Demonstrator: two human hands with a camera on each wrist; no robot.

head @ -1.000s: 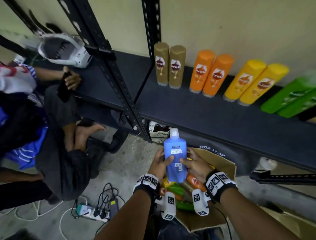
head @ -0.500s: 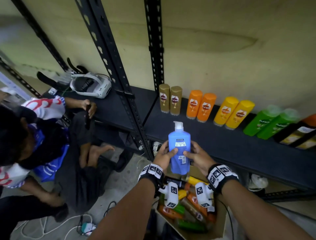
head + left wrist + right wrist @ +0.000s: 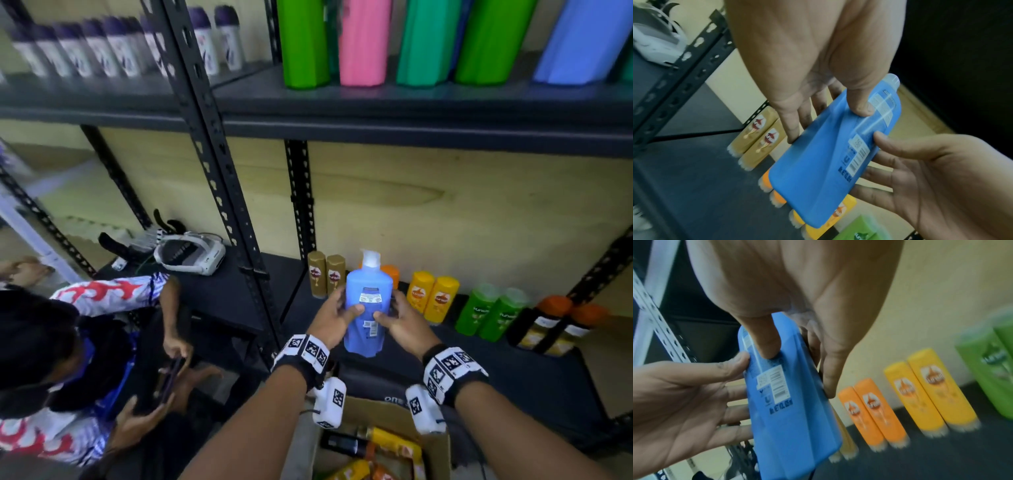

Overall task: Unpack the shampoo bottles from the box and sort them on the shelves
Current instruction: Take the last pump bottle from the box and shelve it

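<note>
Bottle: your blue bottle (image 3: 368, 305) stands upright, long axis vertical, white pump cap up.
Grip: left hand (image 3: 332, 320) and right hand (image 3: 402, 320) clasp its smooth, flat plastic sides, thumbs across the label.

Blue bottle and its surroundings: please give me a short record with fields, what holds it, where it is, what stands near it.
held item: blue bottle, upright, white pump top, back label facing the camera
left hand: grips the bottle's left side, thumb on the label face
right hand: grips the right side
position: in front of the lower shelf, above the box
lower shelf row: gold bottles, yellow bottles, green bottles
upper shelf: large green, pink and blue bottles
</note>
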